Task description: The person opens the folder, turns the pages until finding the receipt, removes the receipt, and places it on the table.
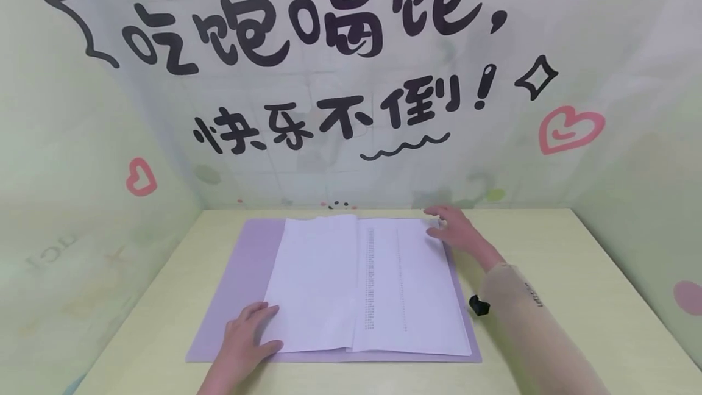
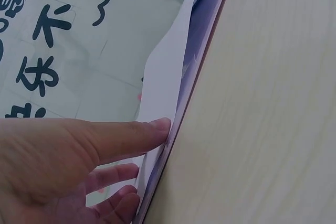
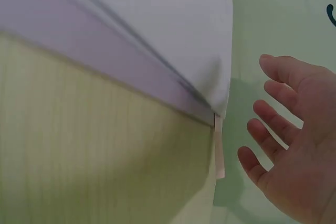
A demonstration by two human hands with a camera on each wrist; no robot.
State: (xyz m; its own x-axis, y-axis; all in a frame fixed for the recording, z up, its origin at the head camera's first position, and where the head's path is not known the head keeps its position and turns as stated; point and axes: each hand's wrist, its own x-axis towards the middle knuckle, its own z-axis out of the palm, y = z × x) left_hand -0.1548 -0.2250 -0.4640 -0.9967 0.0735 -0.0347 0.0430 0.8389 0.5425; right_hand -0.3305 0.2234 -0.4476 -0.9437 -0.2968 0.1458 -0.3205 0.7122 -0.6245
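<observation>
An open purple folder [image 1: 241,297] lies mid-table [image 1: 576,273], white pages [image 1: 362,285] spread. The left hand [image 1: 247,334] presses flat, fingers straight, on the pages' 7 o'clock corner; the right hand [image 1: 457,230], fingers spread and holding nothing, sits at their 1 o'clock edge. Bare tabletop flanks both sides.

Lettering on the backdrop [image 1: 307,96]
Reads 吃饱喝饱, above 快乐不倒! in black; columns printed on the page [image 1: 408,285] too small to read.
</observation>
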